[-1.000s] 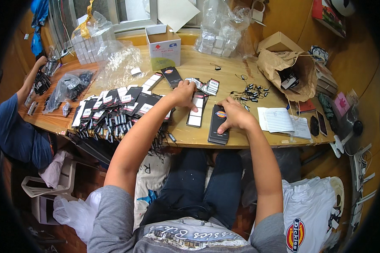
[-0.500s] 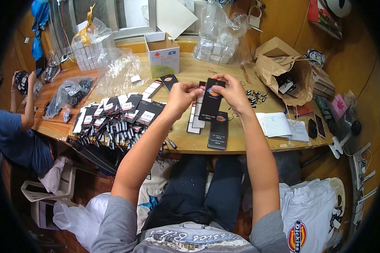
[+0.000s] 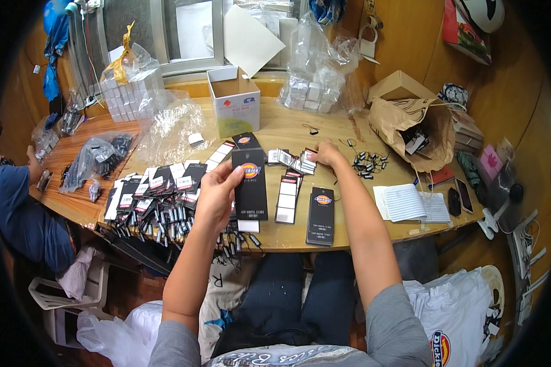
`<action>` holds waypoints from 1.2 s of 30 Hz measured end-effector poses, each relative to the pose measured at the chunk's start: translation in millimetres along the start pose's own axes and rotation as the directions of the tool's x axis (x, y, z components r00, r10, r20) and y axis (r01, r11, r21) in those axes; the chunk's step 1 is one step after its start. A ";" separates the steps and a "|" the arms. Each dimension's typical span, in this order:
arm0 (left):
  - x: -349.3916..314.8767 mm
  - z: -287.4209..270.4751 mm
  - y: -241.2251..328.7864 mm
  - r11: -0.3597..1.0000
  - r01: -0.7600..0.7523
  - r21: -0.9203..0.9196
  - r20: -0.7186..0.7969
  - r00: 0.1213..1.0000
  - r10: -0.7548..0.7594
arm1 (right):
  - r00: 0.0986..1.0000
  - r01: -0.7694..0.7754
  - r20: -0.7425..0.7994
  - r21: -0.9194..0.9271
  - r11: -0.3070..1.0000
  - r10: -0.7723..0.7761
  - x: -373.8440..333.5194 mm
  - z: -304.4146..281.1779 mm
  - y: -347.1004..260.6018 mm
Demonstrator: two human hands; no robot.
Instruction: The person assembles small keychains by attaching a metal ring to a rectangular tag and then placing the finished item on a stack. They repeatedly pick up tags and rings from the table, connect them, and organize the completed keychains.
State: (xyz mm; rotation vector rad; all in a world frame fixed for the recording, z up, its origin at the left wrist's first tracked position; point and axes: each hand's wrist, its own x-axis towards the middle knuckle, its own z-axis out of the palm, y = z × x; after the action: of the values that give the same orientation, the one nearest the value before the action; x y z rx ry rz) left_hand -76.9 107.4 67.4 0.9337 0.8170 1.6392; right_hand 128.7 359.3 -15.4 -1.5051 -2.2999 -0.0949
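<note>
Upright in my left hand is a long black hang tag with a coloured oval logo, pinched between thumb and fingers. A white end shows below it. Farther right, the bent fingers of my right hand close on the edge of a small white barcode tag, in a loose row of such tags. Between my arms lie a narrow white-panelled tag and a stack of black hang tags. Another black tag lies behind the held one.
Left of me, a heap of tags with dark strings overhangs the table's front edge. Behind stand an open carton and clear bags of white boxes. Looped strings, a notebook and a paper bag lie right. Someone sits far left.
My hands have moved apart. The left has gone left and nearer with a black tag; the right has let go of the black tag and reached to the small barcode tags.
</note>
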 end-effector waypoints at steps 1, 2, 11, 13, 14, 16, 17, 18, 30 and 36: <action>-3.7 -3.4 -1.2 0.999 0.022 -0.043 -0.001 1.000 -0.022 | 0.993 -0.069 0.100 0.085 0.994 0.061 4.3 -5.2 -2.1; -7.0 -6.5 -2.7 0.997 0.030 -0.069 -0.008 0.999 -0.031 | 0.971 -0.146 0.210 0.165 0.975 0.110 6.0 -15.6 -8.0; 1.2 7.6 -44.6 0.992 -0.098 0.081 -0.129 0.986 0.108 | 0.950 -0.290 0.311 0.920 0.265 -0.039 -24.3 -104.7 -28.6; 1.6 21.4 -42.4 0.993 -0.092 0.068 -0.137 0.986 0.101 | 0.937 -0.198 0.279 0.919 0.341 -0.208 -48.7 -141.1 -54.5; 1.2 31.0 -41.7 0.993 -0.108 0.051 -0.126 0.985 0.114 | 0.920 -0.150 0.267 0.916 0.373 -0.286 -60.5 -154.1 -65.4; 1.3 52.6 -40.5 0.991 -0.128 -0.031 -0.112 0.986 0.124 | 0.936 -0.019 0.181 0.882 0.470 -0.303 -76.8 -171.4 -80.3; 0.7 61.1 -41.2 0.988 -0.138 -0.068 -0.103 0.986 0.131 | 0.938 0.047 0.139 0.857 0.513 -0.318 -81.9 -173.0 -84.8; -0.1 66.1 -43.3 0.987 -0.136 -0.083 -0.091 0.988 0.128 | 0.937 0.105 0.084 0.858 0.503 -0.340 -85.5 -170.8 -86.8; -22.5 62.6 -22.3 0.986 -0.125 -0.111 -0.091 0.989 0.115 | 0.969 0.093 0.211 0.180 0.979 -0.131 -86.3 -79.6 14.2; -32.8 59.1 -22.3 0.988 -0.108 -0.113 -0.083 0.992 0.099 | 0.985 0.076 0.127 0.279 0.957 -0.115 -65.2 -66.6 40.9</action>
State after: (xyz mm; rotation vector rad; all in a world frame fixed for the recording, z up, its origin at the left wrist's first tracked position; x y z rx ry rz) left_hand -9.6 84.5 69.7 0.8466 0.7258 1.8031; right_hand 206.8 302.4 16.6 -1.2976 -2.3798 0.3022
